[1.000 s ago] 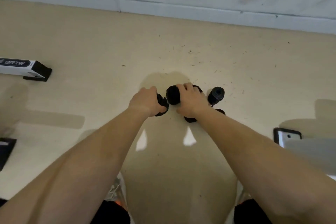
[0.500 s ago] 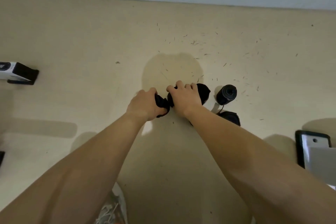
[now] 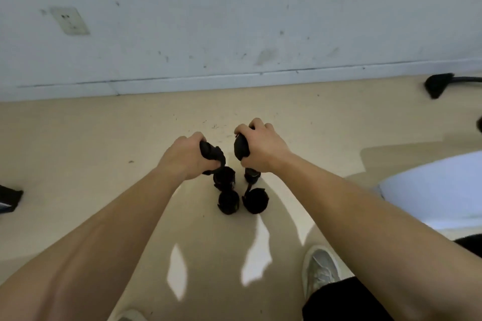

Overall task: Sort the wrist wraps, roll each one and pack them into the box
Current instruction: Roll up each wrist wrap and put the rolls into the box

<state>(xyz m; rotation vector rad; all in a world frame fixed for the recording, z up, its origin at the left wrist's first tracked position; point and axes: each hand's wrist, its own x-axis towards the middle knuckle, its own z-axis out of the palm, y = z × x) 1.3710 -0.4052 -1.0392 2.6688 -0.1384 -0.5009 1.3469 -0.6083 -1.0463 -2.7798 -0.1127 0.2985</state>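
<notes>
Broadly, a grey wall point(image 3: 234, 21) meets a tan floor point(image 3: 78, 151). Above the floor, the left hand point(image 3: 185, 157) has its fingers curled tight round a black rolled wrap point(image 3: 211, 155). The right hand point(image 3: 264, 147) grips a second wrap point(image 3: 240, 149) the same way, just beside it. A cluster of rolls point(image 3: 228, 203) sits on the floor just beneath both hands.

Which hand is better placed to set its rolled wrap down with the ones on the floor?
Probably the left hand: its wrap nearly meets the nearest floor roll; the right hand holds its wrap farther back.
</notes>
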